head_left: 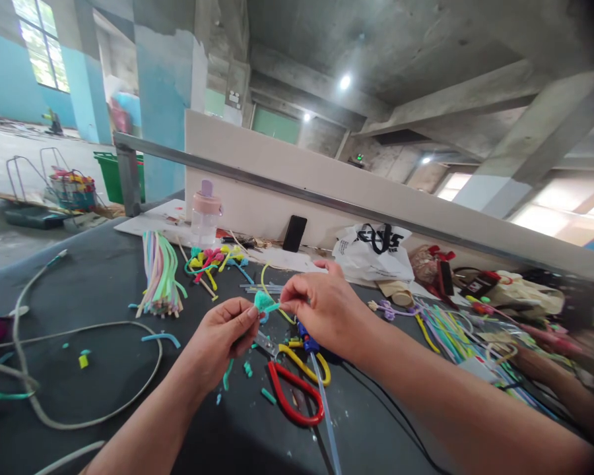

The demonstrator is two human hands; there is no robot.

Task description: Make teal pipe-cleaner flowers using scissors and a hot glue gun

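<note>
Between finger and thumb, my left hand [231, 332] pinches a small teal bundle of fuzzy pipe cleaner [263, 301]. My right hand [321, 307] is closed on a short teal end sticking out of that same bundle. Under the hands lie large scissors [297, 412] with one red and one yellow handle, blades partly hidden by my left fingers. A blue glue gun [307, 339] lies just below my right hand, a translucent glue stick [329, 412] running from it toward me. Teal offcuts [268, 396] are scattered nearby on the dark tabletop.
A bundle of pastel pipe cleaners [161, 277] stands left, beside colourful finished pieces [212, 260]. Behind are a bottle [206, 214], a phone [295, 233] and a white bag [376, 254]. A pale cable [86, 326] loops left; another person's arm [549, 373] reaches in at right.
</note>
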